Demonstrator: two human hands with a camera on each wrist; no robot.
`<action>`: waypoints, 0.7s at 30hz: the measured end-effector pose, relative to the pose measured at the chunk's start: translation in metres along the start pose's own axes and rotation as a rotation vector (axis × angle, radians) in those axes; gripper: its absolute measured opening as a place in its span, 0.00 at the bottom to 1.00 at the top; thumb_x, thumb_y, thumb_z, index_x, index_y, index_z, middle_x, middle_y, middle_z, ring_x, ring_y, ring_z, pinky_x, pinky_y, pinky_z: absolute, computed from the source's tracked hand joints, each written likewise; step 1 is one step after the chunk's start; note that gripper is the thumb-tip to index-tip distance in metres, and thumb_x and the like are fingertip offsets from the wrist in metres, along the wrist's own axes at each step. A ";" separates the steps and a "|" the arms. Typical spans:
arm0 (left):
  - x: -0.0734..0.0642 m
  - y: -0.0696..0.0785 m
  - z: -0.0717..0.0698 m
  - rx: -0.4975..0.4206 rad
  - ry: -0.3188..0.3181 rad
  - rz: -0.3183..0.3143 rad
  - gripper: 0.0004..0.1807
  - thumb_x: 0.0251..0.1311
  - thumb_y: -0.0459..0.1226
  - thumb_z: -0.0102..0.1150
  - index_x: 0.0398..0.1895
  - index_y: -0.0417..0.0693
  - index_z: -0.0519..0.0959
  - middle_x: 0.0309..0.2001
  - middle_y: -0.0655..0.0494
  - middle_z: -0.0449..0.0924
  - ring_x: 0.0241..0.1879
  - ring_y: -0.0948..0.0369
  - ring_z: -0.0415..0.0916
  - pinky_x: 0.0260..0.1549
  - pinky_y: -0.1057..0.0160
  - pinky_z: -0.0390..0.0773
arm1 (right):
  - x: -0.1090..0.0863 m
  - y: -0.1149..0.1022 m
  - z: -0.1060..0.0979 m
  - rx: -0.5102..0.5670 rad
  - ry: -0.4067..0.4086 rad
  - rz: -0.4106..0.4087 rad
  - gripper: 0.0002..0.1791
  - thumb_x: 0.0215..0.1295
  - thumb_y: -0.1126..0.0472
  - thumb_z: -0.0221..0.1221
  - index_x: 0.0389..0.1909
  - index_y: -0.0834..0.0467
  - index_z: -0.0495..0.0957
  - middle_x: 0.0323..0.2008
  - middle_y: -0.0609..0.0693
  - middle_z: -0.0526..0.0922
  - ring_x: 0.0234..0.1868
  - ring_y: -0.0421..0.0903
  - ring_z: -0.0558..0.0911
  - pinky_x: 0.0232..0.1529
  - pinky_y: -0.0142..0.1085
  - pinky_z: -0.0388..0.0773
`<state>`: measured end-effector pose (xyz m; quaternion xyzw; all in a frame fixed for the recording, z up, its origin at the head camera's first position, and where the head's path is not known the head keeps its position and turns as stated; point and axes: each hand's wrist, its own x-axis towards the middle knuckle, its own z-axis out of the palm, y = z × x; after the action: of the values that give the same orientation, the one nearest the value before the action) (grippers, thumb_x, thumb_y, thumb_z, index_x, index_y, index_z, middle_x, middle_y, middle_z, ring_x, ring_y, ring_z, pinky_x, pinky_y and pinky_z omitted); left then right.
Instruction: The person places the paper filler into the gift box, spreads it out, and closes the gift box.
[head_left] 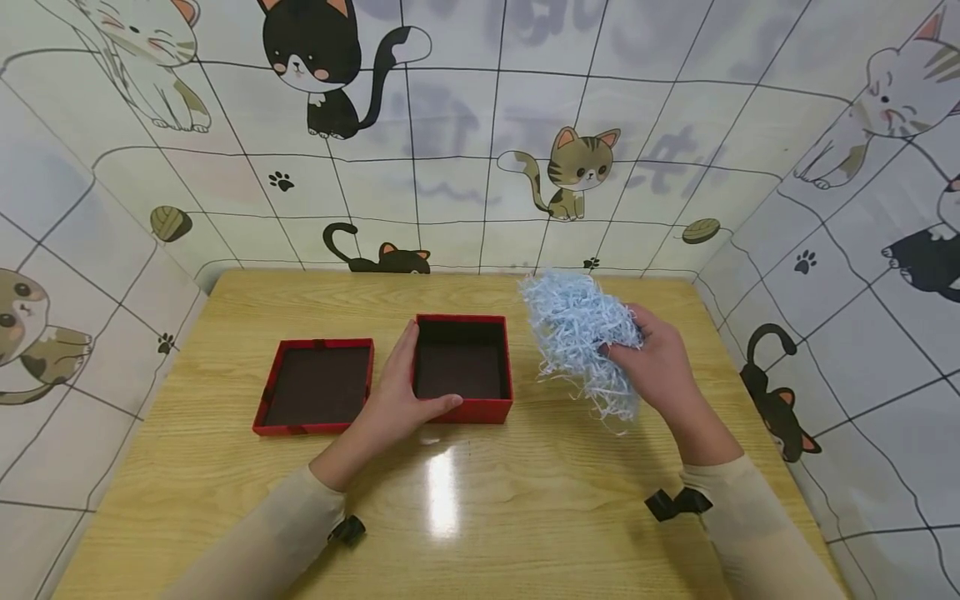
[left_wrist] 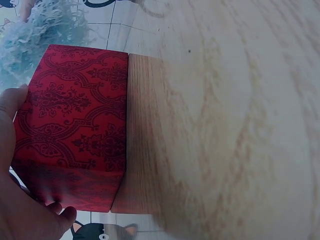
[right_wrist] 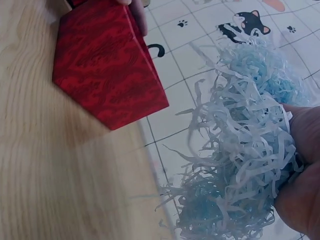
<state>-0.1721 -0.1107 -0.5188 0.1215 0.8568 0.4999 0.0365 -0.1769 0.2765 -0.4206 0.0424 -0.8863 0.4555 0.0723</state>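
Head view: the right hand [head_left: 663,362] grips a loose clump of pale blue shredded paper [head_left: 573,325], its thumb and fingers closed on only the clump's right part. The paper is to the right of the deep red box [head_left: 480,411] and appears raised above the tabletop [head_left: 555,517]. The box sits upright near the middle, dark interior facing up, while the left hand [head_left: 393,396] holds its near left corner, thumb along the near wall and fingers against the left one.

The likeliest trouble is shedding. Much of the clump spreads left of the grasp with nothing under it, and frayed strands stick out on the near side, so a quick swing or a looser pinch could drop pieces on the tabletop. Squeezing harder might bunch the paper and push other strands out. The clump also looks bulky beside the box's mouth; if brought over it off-centre, strands could catch on the rim and trail outside.

On the left, the shallow red lid [head_left: 318,387] lies inner side up, with the left hand between it and the box. Whether they touch cannot be told, as the hand hides the lid's near right corner. A careless leftward shift could knock it. Since the left hand bears on one corner only, a bump from the right might turn the box.
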 end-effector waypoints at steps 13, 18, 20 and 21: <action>0.001 -0.002 0.000 0.017 0.004 0.012 0.73 0.59 0.54 0.85 0.94 0.60 0.38 0.91 0.63 0.36 0.89 0.52 0.37 0.82 0.34 0.54 | 0.018 -0.050 0.023 0.224 -0.053 -0.072 0.24 0.67 0.73 0.72 0.64 0.62 0.85 0.56 0.55 0.88 0.50 0.43 0.86 0.47 0.30 0.86; 0.001 -0.002 -0.001 0.016 0.001 0.012 0.74 0.58 0.58 0.84 0.94 0.58 0.38 0.91 0.62 0.36 0.89 0.53 0.37 0.82 0.36 0.53 | 0.025 -0.070 0.041 0.299 -0.104 -0.116 0.27 0.66 0.76 0.71 0.66 0.63 0.84 0.59 0.57 0.87 0.53 0.46 0.86 0.51 0.31 0.86; 0.001 -0.002 -0.001 0.015 -0.001 0.015 0.74 0.58 0.59 0.84 0.94 0.56 0.38 0.91 0.60 0.36 0.89 0.52 0.37 0.83 0.37 0.53 | 0.027 -0.077 0.050 0.334 -0.128 -0.135 0.28 0.65 0.77 0.71 0.67 0.63 0.84 0.60 0.58 0.87 0.55 0.48 0.86 0.52 0.32 0.87; 0.002 -0.002 -0.001 0.014 0.001 0.019 0.75 0.57 0.59 0.84 0.94 0.55 0.38 0.91 0.59 0.36 0.89 0.52 0.37 0.83 0.37 0.52 | 0.028 -0.080 0.055 0.350 -0.136 -0.143 0.29 0.65 0.77 0.71 0.68 0.63 0.84 0.62 0.58 0.86 0.57 0.48 0.86 0.53 0.33 0.86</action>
<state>-0.1744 -0.1123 -0.5203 0.1295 0.8591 0.4942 0.0307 -0.1984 0.1854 -0.3837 0.1480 -0.7910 0.5925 0.0359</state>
